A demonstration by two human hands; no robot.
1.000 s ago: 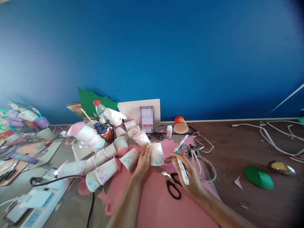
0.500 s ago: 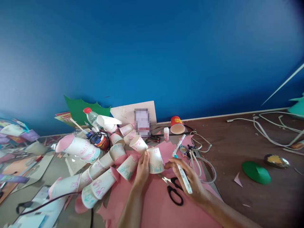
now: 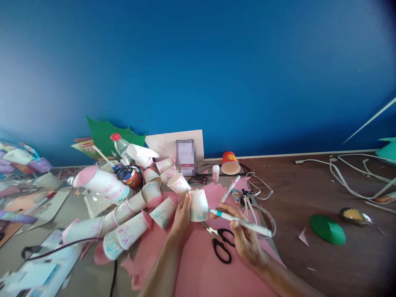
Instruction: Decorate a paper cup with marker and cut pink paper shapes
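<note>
My left hand (image 3: 182, 214) grips a white paper cup (image 3: 199, 204) by its left side; the cup bears a pink mark near the top and teal drawing lower down. In my right hand (image 3: 246, 237) is a white paint marker (image 3: 244, 223) with a teal band, its tip at or very near the cup's lower right side. A second white marker (image 3: 230, 189) lies just beyond my right hand. Black-handled scissors (image 3: 221, 246) rest on the pink paper (image 3: 198, 268) between my forearms. Several decorated paper cups (image 3: 133, 234) lie to the left, some joined end to end.
A red paper cup (image 3: 230, 162) lies near the blue wall (image 3: 216, 74), beside a small bottle (image 3: 215, 173). A phone (image 3: 186, 157) leans against a pale board. White cables (image 3: 337, 169) and a green paper cone (image 3: 328, 229) are on the right. A plastic bottle (image 3: 120, 145) stands at the back left.
My right hand has turned the marker from upright to nearly level and brought its teal tip to the cup. The cup stays in my left hand; the view has shifted slightly.
</note>
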